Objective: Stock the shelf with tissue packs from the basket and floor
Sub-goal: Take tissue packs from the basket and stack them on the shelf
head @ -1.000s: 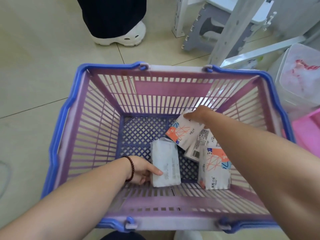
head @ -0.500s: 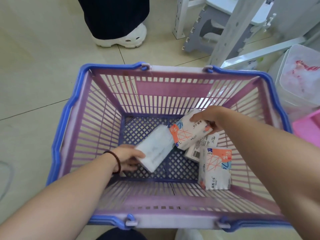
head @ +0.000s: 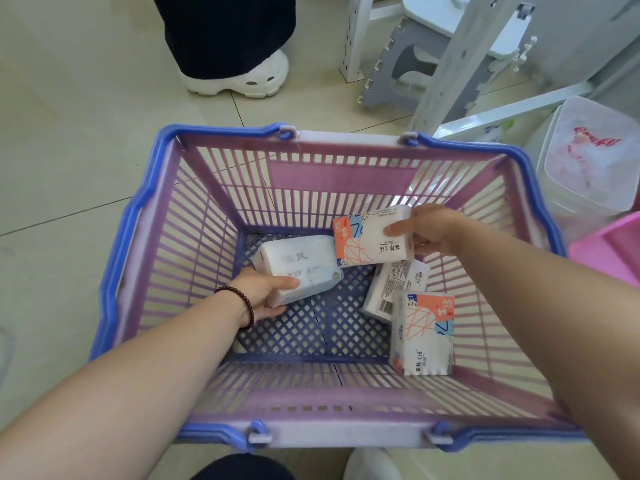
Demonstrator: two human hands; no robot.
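- The pick-up step is under way: both hands are reaching down into the purple and blue shopping basket [head: 138, 258] standing on the tiled floor [head: 69, 133].
- The left hand [head: 261, 292] is gripping a plain white tissue pack [head: 298, 268] near the left side of the basket's bottom, thumb over the pack's near face and fingers [head: 273, 311] curled beneath it; the pack looks tilted, one end up.
- The right hand [head: 426, 230] is holding an orange-and-blue patterned tissue pack [head: 370, 239] by its right end near the far edge of the basket bottom, thumb on top, fingers wrapped behind.
- Two more packs are lying free: a white pack with a barcode label [head: 391, 289] under the right forearm, and another patterned pack [head: 422, 334] leaning in the near right corner.
- No shelf board is showing here, only white uprights [head: 446, 57] beyond the basket's far edge, so whether that is the shelf is a guess.
- Next, judging from this, both packs need lifting clear of the basket rim without snagging the slatted walls, then carrying to the shelf; the two remaining packs are calling for a second reach.
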